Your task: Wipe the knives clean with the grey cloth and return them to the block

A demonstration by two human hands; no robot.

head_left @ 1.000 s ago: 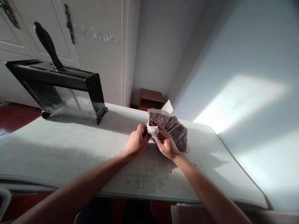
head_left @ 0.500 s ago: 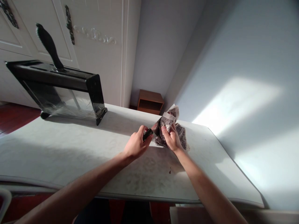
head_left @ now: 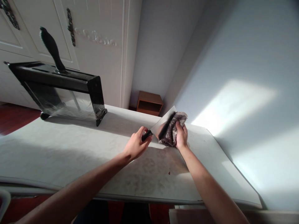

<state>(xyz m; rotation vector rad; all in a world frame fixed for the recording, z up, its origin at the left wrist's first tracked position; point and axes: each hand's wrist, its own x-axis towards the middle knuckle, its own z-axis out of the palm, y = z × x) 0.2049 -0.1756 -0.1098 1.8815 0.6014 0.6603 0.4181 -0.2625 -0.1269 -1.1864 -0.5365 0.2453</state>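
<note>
In my left hand [head_left: 137,143] is the black handle of a cleaver [head_left: 161,124], the fingers closed around it. Its broad shiny blade points away to the right, raised over the white table. My right hand [head_left: 182,135] grips a brown-and-white fuzzy cloth [head_left: 171,132] bunched against the blade's far part. The cloth hides some of the blade, and the fingers behind it are partly out of sight.
On the white table [head_left: 98,155], a black stand [head_left: 58,77] with a clear panel stands at the left, a ribbed black handle rising from it. A small brown shelf [head_left: 149,102] lies beyond the far edge. A wall borders the right side.
My right hand and the cloth have moved right, toward the blade's far end, uncovering more of the blade. My left hand has stayed nearly still on the handle.
</note>
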